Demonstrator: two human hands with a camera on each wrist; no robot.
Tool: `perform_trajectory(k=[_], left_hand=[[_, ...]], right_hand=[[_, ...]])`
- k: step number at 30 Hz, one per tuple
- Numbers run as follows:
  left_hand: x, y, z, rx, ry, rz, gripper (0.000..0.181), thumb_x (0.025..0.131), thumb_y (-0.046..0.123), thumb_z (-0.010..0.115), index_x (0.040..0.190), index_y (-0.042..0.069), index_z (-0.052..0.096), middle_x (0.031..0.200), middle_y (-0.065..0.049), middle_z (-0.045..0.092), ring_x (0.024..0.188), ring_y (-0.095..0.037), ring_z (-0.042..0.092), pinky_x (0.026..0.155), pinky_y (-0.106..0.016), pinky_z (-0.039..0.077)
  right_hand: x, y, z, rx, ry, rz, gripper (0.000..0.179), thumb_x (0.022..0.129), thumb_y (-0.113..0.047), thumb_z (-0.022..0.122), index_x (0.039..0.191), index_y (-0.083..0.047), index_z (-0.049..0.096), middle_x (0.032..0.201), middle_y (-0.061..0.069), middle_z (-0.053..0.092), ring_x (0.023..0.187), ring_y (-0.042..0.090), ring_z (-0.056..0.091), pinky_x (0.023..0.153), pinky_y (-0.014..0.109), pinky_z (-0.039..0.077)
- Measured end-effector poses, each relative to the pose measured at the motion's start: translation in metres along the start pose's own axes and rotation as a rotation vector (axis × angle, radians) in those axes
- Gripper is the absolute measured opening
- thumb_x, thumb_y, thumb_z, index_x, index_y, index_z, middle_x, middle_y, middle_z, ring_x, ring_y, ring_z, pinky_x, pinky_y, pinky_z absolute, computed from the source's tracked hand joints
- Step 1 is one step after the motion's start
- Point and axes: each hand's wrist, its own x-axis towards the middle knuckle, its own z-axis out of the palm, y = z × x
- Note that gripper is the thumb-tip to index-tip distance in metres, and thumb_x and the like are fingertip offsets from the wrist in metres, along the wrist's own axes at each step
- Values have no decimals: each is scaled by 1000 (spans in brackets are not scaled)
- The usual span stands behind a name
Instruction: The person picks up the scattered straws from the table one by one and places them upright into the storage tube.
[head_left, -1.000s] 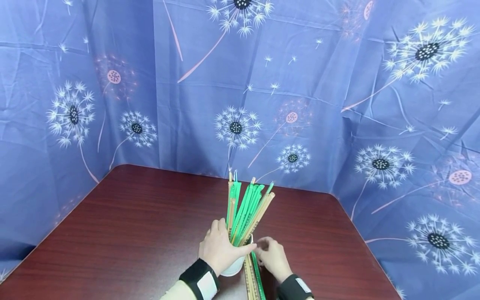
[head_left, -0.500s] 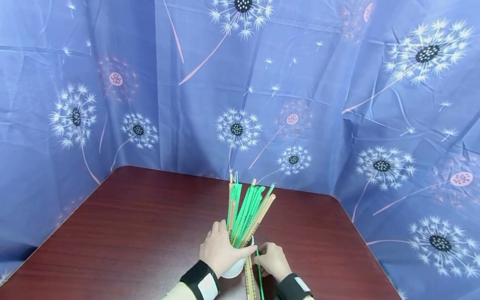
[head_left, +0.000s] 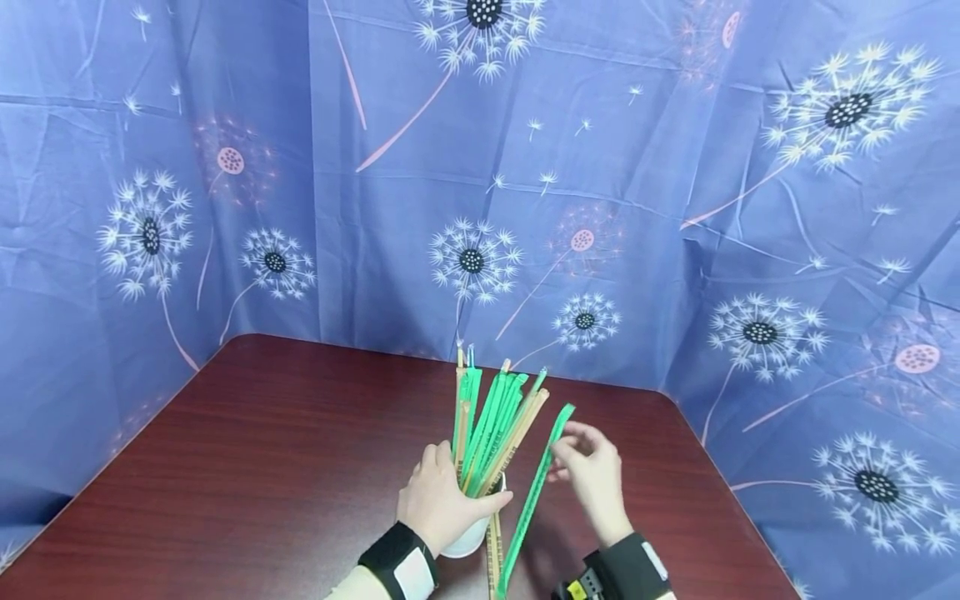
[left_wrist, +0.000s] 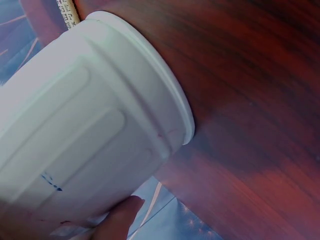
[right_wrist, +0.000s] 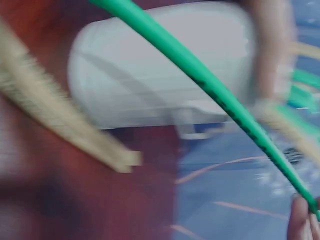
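A white ribbed plastic cup (head_left: 463, 543) stands upright on the table, with several green- and tan-wrapped straws (head_left: 489, 437) leaning out of its top. My left hand (head_left: 438, 498) grips the cup around its upper part, thumb across the near side. In the left wrist view the cup's wall (left_wrist: 95, 115) fills much of the frame. To the right of the cup, my right hand (head_left: 596, 468) pinches a single green-wrapped straw (head_left: 531, 504) near its upper end. That straw slants down toward the table's near side and crosses in front of the cup in the right wrist view.
Tan-wrapped straws (head_left: 493, 554) lie on the table just right of the cup, pointing toward me; their ends (right_wrist: 117, 157) show blurred in the right wrist view. The dark red wooden table (head_left: 300, 450) is bordered by blue dandelion-print cloth (head_left: 390, 250).
My right hand has picked up the green-wrapped straw from beside the tan ones and moved up and to the right with it. The left hand and cup have stayed put.
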Motion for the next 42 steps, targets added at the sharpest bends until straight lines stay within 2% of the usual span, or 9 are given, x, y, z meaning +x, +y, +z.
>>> perform_trajectory(k=[7, 11, 14, 16, 19, 24, 28, 32, 42], left_hand=[[0, 0, -2, -15, -7, -4, 108, 55, 78, 72, 125, -3, 57, 98, -7, 54, 85, -25, 59, 65, -52, 53], [0, 0, -2, -12, -9, 5, 107, 55, 75, 74, 126, -3, 57, 101, -9, 55, 86, -26, 60, 66, -52, 53], [0, -1, -1, -13, -15, 8, 109, 54, 77, 73, 126, -4, 56, 101, -8, 55, 85, -26, 60, 65, -52, 53], [0, -1, -1, -11, -17, 9, 112, 54, 79, 72, 127, -4, 56, 102, -9, 56, 85, -26, 60, 65, -52, 53], [1, -1, 0, -8, -17, 8, 113, 53, 81, 70, 127, -4, 56, 103, -9, 56, 87, -27, 61, 66, -52, 53], [1, -2, 0, -6, -17, 5, 114, 53, 82, 69, 126, -3, 56, 103, -9, 56, 88, -27, 61, 66, -52, 53], [0, -1, 0, -7, -16, 2, 115, 52, 84, 68, 126, -3, 57, 102, -9, 56, 88, -28, 62, 66, -52, 53], [0, 0, 0, -15, -10, 1, 116, 51, 85, 67, 126, -3, 57, 102, -9, 56, 89, -28, 62, 67, -53, 53], [1, -1, 1, -19, 10, -1, 116, 52, 84, 68, 126, -4, 57, 102, -8, 56, 88, -28, 63, 67, -54, 53]], right_hand=[[1, -52, -15, 313, 154, -177, 34, 86, 7, 66, 119, 7, 58, 77, 1, 67, 59, 15, 66, 56, 32, 59], [2, -64, -19, 440, 192, -291, 29, 86, 10, 66, 113, 3, 59, 77, 4, 67, 59, 16, 67, 55, 31, 58], [3, -64, -20, 483, 206, -358, 27, 86, 10, 66, 111, 1, 58, 79, 5, 67, 60, 16, 68, 57, 32, 59], [4, -60, -17, 463, 205, -379, 27, 87, 9, 66, 111, 0, 57, 81, 4, 67, 61, 16, 69, 59, 32, 59], [6, -51, -11, 381, 192, -370, 26, 87, 6, 67, 111, 1, 57, 83, 3, 67, 63, 16, 70, 61, 33, 60], [5, -31, 6, 197, 168, -296, 31, 88, 2, 68, 117, 5, 58, 84, 2, 67, 64, 13, 70, 62, 31, 60], [1, -17, 19, 83, 118, -232, 36, 88, -4, 69, 122, 6, 59, 89, 10, 68, 66, 11, 69, 64, 31, 60], [-3, -9, 28, 40, 66, -196, 39, 89, -7, 68, 125, 7, 58, 93, 16, 69, 69, 14, 70, 65, 31, 60], [-9, 5, 41, -66, -42, -156, 38, 88, -10, 71, 121, 6, 60, 89, 12, 69, 68, 18, 71, 65, 30, 58]])
